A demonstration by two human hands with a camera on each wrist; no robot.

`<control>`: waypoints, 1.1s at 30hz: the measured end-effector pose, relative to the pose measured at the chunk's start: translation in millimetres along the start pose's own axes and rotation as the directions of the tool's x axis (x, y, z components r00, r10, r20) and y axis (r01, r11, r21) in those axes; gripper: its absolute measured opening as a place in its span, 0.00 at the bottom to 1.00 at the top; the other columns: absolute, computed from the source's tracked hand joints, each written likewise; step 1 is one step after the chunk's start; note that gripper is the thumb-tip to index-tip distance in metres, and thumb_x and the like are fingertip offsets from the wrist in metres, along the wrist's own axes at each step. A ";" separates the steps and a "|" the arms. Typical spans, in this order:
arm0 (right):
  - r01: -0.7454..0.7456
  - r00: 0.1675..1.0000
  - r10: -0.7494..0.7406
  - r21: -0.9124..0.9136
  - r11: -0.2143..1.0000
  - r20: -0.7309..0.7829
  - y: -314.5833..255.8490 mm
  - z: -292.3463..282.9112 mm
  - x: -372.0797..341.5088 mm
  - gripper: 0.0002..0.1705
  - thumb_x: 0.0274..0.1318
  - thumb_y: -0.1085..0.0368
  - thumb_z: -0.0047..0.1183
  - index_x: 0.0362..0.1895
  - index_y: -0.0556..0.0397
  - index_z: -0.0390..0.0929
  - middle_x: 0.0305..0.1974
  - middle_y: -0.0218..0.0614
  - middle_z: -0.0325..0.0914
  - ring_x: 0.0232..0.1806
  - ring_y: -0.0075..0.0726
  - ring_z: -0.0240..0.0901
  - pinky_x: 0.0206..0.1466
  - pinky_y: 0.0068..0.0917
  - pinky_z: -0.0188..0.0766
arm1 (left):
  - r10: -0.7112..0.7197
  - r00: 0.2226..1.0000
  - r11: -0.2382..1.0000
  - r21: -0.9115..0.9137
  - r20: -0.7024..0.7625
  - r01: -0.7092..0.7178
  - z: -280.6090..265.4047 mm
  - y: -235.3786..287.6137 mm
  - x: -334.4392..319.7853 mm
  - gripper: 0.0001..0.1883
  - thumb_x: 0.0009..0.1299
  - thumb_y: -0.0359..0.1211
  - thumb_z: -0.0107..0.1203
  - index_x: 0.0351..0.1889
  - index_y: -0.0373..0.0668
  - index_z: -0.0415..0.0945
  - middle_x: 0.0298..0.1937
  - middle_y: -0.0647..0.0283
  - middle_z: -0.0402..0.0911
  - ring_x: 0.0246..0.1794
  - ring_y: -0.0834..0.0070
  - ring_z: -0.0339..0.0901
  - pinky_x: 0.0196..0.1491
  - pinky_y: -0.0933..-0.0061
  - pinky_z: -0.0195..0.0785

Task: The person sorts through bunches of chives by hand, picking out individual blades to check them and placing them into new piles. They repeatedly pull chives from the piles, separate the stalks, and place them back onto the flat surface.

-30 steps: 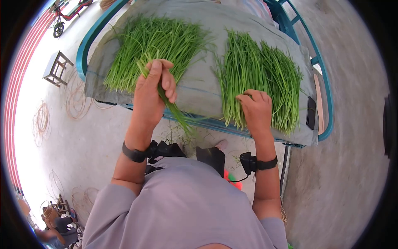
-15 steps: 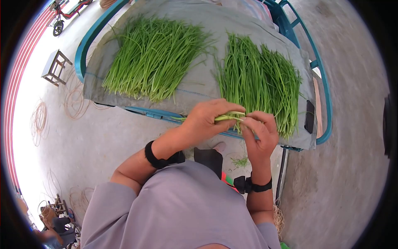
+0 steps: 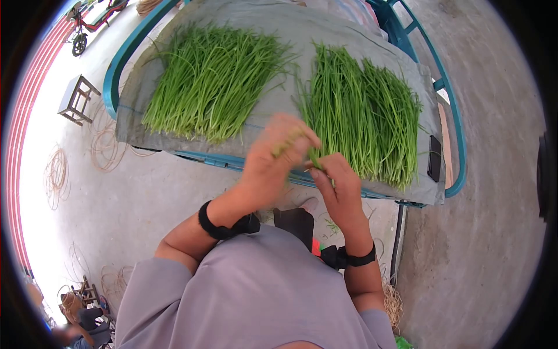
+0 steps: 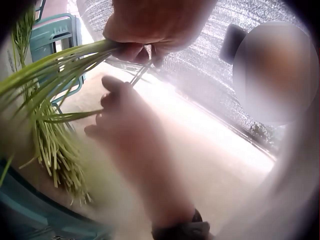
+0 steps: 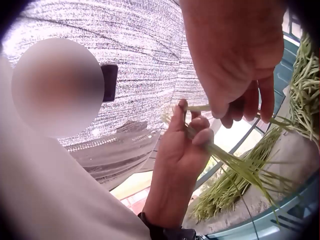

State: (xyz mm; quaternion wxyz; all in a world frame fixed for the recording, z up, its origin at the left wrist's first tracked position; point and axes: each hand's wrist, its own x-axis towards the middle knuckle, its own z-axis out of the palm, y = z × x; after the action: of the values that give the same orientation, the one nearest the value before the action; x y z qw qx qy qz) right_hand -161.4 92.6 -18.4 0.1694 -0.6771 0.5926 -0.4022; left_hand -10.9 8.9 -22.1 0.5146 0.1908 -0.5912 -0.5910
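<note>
Blurred by motion, the left hand [image 3: 276, 157] grips a small bunch of green stalks; in the left wrist view that bunch [image 4: 65, 62] trails from the hand [image 4: 160, 25]. Beside it the right hand [image 3: 343, 189] pinches a few stalks by their ends, and in the left wrist view the right hand [image 4: 132, 127] has curled fingers with a thin blade between them. The right wrist view has the left hand [image 5: 177, 155] below the right hand [image 5: 240, 65]. Behind the hands lie a left pile [image 3: 212, 87] and a right pile [image 3: 360, 116] of long green stalks.
The piles lie on a grey cloth [image 3: 279, 116] over a cart with a blue-green rail [image 3: 459, 139]. A dark phone [image 3: 434, 158] is at the cloth's right edge. A stool [image 3: 78, 99], wire-like coils [image 3: 56, 177] and a scooter [image 3: 87, 26] stand or lie left.
The left hand came from the left pile across to the right hand, then drew slightly back left and up. The right hand left the right pile and moved left, now pinching stalks.
</note>
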 end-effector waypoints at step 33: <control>-0.465 0.876 0.355 -0.376 0.802 -0.328 29.5 1.7 -32.4 0.08 0.53 0.60 0.57 0.33 0.49 0.77 0.29 0.31 0.77 0.27 0.34 0.74 0.30 0.30 0.68 | -0.435 0.880 0.816 -0.496 -0.192 0.296 -37.4 -13.5 9.1 0.09 0.75 0.38 0.47 0.38 0.42 0.70 0.19 0.77 0.56 0.14 0.90 0.50 0.15 0.86 0.41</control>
State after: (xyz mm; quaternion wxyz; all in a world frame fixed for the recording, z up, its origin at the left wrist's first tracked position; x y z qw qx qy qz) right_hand -178.9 115.5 -51.4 0.0210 -0.4981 0.8173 -0.2889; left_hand 11.5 -20.6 -39.3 0.5025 0.2631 -0.3046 -0.7652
